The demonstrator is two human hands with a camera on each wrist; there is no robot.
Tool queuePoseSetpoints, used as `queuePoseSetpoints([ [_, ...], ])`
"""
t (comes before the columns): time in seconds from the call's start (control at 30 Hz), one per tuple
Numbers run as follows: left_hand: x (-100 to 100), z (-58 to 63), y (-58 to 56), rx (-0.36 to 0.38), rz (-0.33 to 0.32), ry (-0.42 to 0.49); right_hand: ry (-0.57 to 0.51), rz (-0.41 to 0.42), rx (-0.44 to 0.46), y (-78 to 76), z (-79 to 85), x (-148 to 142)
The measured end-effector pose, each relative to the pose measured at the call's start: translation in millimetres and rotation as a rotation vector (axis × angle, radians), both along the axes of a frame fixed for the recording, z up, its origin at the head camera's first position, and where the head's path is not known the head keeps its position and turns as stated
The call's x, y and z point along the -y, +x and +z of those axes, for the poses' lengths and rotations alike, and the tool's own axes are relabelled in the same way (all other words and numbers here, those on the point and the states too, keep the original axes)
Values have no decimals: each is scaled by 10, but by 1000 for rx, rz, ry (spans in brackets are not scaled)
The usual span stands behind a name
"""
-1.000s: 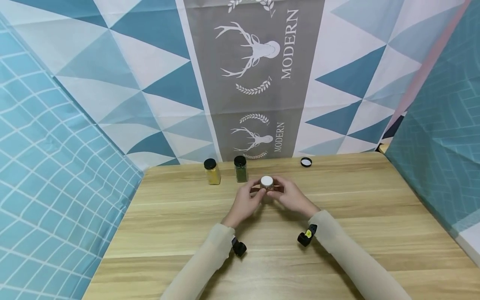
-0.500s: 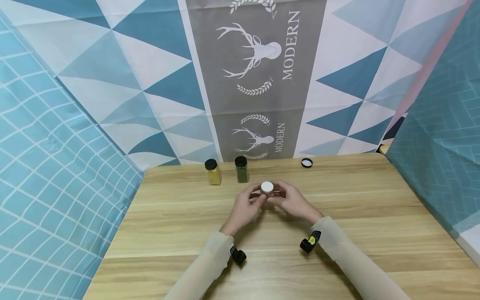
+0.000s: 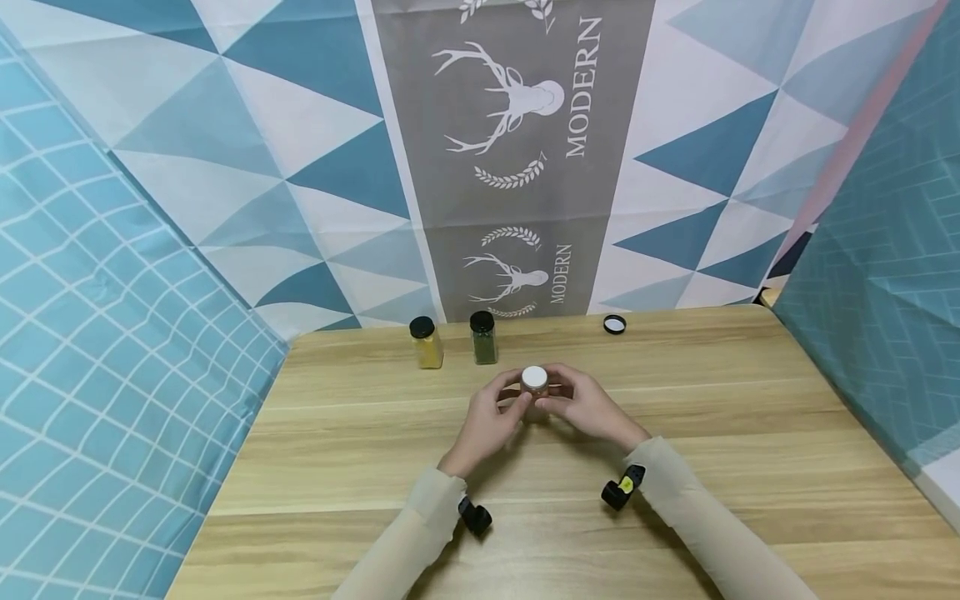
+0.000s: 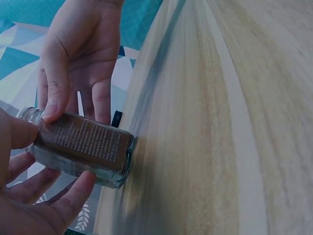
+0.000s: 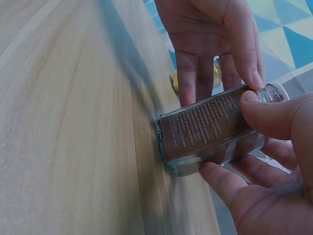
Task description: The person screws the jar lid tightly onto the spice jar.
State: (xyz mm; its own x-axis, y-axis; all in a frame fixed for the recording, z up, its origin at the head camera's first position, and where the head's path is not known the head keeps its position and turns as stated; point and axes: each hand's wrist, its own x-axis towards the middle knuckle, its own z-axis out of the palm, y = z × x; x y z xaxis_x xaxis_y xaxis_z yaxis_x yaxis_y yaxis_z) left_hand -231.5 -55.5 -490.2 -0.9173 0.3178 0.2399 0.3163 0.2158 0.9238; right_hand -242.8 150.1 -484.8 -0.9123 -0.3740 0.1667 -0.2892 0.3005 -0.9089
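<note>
A square glass spice jar [image 3: 534,380] with a white top and no lid stands upright between both hands near the middle of the table. Its brown label [image 4: 83,139] carries rows of small print too fine to read. My left hand [image 3: 486,421] grips the jar from the left, thumb near the neck and fingers behind. From the other side my right hand [image 3: 594,410] holds it too, its thumb on the label side in the right wrist view, near the glass neck [image 5: 270,93]. Whether the jar's base touches the table, I cannot tell.
Farther back on the wooden table [image 3: 337,467] stand a black-lidded jar of yellow powder [image 3: 429,350] and a black-lidded jar of green contents [image 3: 484,346]. A black lid [image 3: 614,325], white inside, lies at the back right. Patterned cloth [image 3: 330,167] hangs behind.
Both hands have shifted slightly toward me with the jar between them, mostly in the first half second. The other jars and the lid stay where they were.
</note>
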Motion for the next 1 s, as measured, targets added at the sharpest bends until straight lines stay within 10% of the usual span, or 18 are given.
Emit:
queuePoseSetpoints([
  [1.0, 31, -24, 118, 20, -8, 23, -11, 39, 17, 85, -13, -27],
])
